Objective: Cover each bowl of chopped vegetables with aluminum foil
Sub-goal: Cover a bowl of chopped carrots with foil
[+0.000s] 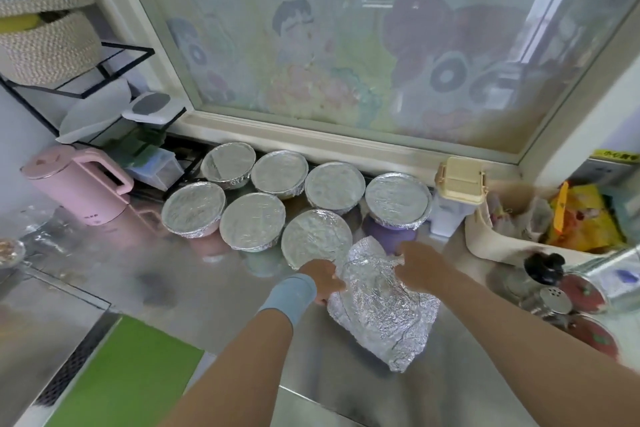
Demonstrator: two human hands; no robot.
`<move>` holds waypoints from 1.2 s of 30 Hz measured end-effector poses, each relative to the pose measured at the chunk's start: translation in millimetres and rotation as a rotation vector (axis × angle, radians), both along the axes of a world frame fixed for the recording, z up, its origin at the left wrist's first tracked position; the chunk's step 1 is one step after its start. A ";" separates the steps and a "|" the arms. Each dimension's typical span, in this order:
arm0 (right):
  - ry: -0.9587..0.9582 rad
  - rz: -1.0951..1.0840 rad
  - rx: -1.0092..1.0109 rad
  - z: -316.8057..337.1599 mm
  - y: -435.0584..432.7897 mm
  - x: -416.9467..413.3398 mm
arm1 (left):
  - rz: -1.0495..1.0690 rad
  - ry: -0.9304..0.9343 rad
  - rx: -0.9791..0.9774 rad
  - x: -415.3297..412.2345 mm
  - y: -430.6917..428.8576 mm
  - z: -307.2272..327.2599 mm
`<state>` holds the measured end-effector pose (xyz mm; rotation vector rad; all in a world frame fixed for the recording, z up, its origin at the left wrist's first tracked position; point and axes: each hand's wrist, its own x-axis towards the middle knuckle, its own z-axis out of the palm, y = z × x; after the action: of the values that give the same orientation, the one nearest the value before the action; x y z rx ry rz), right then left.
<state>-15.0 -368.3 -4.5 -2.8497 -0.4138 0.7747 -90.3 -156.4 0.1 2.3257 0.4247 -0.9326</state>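
Note:
A crumpled sheet of aluminum foil (381, 308) lies draped over a bowl on the steel counter (173, 274); the bowl itself is hidden under it. My left hand (323, 279), with a blue wristband, grips the foil's left edge. My right hand (420, 269) presses down on the foil's upper right part, fingers curled over the rim. Behind them stand several bowls sealed with smooth foil tops, the nearest (316, 238) just left of the loose sheet, another on a purple bowl (398, 200) to the right.
A pink kettle (74, 184) stands at the left by a black wire rack (104, 80). A cream lidded box (462, 180) and a tub of packets (540, 229) sit at the right, with shakers and jars (571, 291) nearer. A green mat (128, 371) lies on the floor.

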 end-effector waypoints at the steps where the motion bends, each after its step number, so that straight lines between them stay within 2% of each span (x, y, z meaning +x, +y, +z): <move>1: -0.017 0.029 -0.009 -0.9 0.4 1.1 | -0.007 -0.003 0.021 1.2 -2.4 -1.5; 6: 0.022 0.106 0.062 -3.1 12.2 4.1 | 0.078 0.056 -0.026 2.9 -8.8 -3.7; 9: -0.036 0.157 0.053 -4.1 23.3 9.8 | 0.087 0.070 -0.005 9.1 -7.2 0.3; 11: -0.103 0.182 0.075 1.9 34.7 15.0 | 0.104 0.049 0.036 16.0 -0.6 10.0; 15: -0.161 0.224 0.242 19.6 72.8 27.7 | 0.087 -0.054 0.196 27.8 29.8 40.1; 18: -0.069 0.236 0.362 33.7 117.3 32.5 | 0.158 -0.153 0.266 31.8 67.8 53.9; 21: 0.052 0.222 0.464 40.8 174.0 33.8 | 0.265 -0.177 0.311 31.7 117.4 56.0; 26: 0.240 0.104 0.528 37.0 282.3 44.7 | 0.574 -0.257 0.224 27.9 222.1 35.7; 28: 0.241 0.092 0.521 37.8 325.1 50.2 | 0.642 -0.270 0.227 28.8 264.6 25.4; 31: 0.174 0.183 0.411 33.5 385.5 58.8 | 0.751 -0.228 0.203 32.2 323.9 10.5; 36: 0.222 0.085 0.299 16.0 456.0 72.4 | 0.836 -0.153 0.114 37.4 392.3 -11.7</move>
<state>57.4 87.7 11.5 -2.4528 -0.5682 0.9445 -53.0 236.0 -11.6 1.9782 1.2720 -0.3209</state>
